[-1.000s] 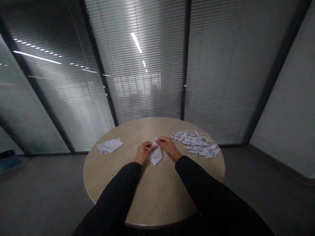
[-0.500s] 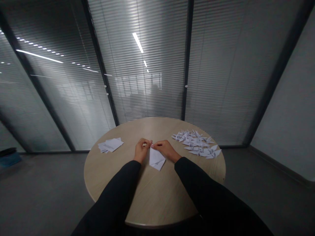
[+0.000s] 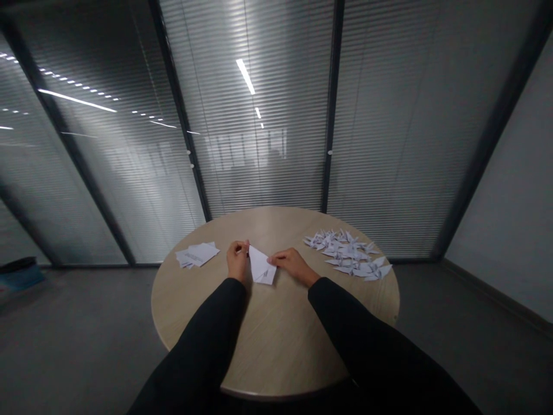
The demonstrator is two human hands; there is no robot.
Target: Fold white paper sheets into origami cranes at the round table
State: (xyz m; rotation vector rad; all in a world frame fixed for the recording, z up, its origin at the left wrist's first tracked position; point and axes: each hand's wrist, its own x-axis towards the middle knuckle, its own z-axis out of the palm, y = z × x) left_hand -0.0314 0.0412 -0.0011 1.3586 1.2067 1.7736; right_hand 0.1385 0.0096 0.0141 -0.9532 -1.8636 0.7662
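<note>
Folded white paper, roughly kite-shaped

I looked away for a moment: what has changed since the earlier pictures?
The folded paper has shifted left and turned. The left hand has moved left with it, at its upper-left corner; the right hand has gone from its top to its right edge. The paper sheets and paper cranes stayed put.

2 hands, 1 ea. folded sheet, paper stack, tbl, bin, prob. 12+ cranes (overlapping)
</note>
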